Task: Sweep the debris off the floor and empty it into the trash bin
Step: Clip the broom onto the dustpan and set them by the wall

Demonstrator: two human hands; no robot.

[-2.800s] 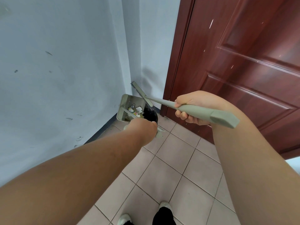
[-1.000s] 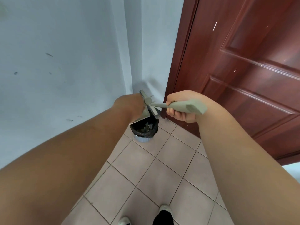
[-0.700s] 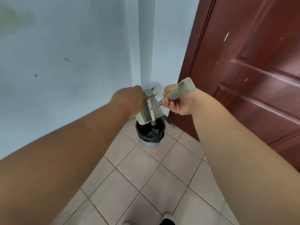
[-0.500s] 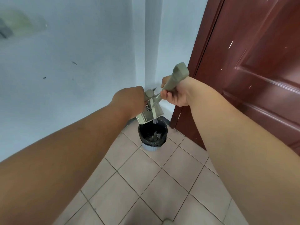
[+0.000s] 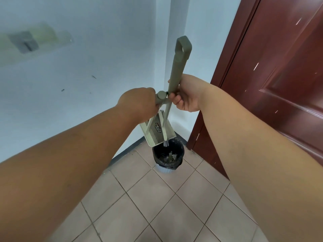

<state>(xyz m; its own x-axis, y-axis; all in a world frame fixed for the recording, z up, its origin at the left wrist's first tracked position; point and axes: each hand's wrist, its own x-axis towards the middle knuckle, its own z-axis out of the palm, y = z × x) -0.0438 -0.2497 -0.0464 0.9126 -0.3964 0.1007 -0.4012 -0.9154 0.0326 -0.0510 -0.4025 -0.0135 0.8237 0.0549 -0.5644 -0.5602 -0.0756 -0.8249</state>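
Debris (image 5: pixel 168 157), grey-green scraps, lay inside the small round trash bin with the black liner (image 5: pixel 168 155), which stood on the tan tiled floor (image 5: pixel 150 198) in the corner beside the red-brown wooden door (image 5: pixel 279 75). Your left hand (image 5: pixel 138 103) gripped the handle of the grey-green plastic dustpan (image 5: pixel 155 133), tipped mouth-down just above the bin. Your right hand (image 5: pixel 186 95) curled around the grey-green broom handle (image 5: pixel 176 67). Half a second earlier that handle leaned right; it had since swung nearly upright, bristles pointing into the bin. The bin sat lower in view than before.
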